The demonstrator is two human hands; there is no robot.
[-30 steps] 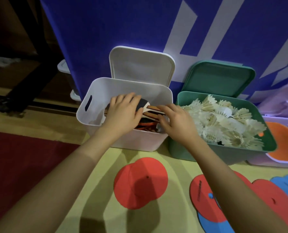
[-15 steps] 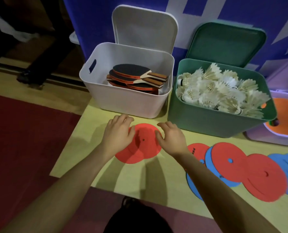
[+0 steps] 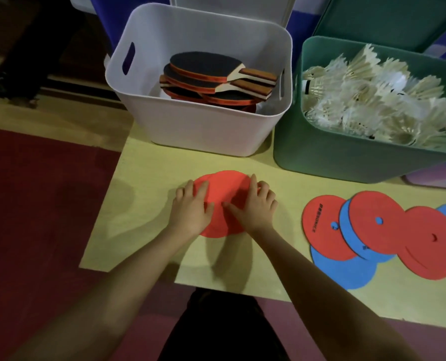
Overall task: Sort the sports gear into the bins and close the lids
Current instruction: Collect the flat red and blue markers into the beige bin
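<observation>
Two overlapping flat red discs [image 3: 223, 190] lie on the yellow mat [image 3: 143, 204] in front of the bins. My left hand [image 3: 190, 208] rests on their left side with fingers spread flat. My right hand [image 3: 255, 204] lies on their right side, its fingertips bent at the far edge. A white bin [image 3: 203, 126] behind holds stacked table tennis paddles [image 3: 211, 76], its lid up. To its right a green bin [image 3: 346, 157] is full of white shuttlecocks [image 3: 372, 97], its lid also up.
A row of overlapping red and blue discs [image 3: 380, 238] lies on the mat at the right. A purple bin [image 3: 435, 181] with an orange disc shows at the right edge. Dark red floor [image 3: 34, 217] lies left of the mat. A blue banner stands behind the bins.
Both hands left the paddles in the white bin and came down onto the red discs on the mat. Since half a second ago they have moved further onto the discs.
</observation>
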